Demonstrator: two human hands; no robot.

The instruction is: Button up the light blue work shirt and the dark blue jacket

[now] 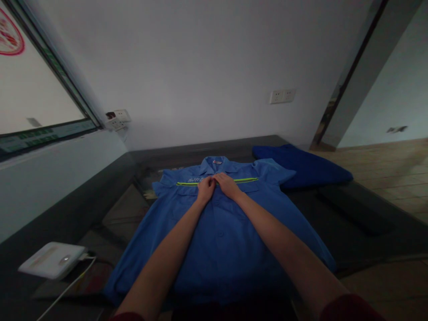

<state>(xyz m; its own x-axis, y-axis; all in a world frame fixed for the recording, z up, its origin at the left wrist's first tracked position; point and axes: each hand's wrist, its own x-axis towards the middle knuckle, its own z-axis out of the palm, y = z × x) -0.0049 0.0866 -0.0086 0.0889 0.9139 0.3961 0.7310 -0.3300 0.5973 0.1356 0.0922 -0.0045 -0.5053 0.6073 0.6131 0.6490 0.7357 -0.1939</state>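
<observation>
A blue short-sleeved shirt (217, 249) lies spread face up before me, its collar (217, 165) pointing away. Yellow-green piping and some white lettering cross its chest. Both hands meet at the front placket, just below the collar. My left hand (206, 188) pinches the placket edge, fingers bent. Close against it, my right hand (226, 183) is also closed on the placket, its fingertips touching the left's. Whether a button sits between the fingertips is hidden. Lower down the placket a button (220, 234) shows.
The shirt rests on a dark glossy table (113, 218) against a wall. A dark blue folded cloth (301, 165) lies at the back right, near a dark flat object (351, 209). At the left sits a white device (53, 259) with a cable (67, 290).
</observation>
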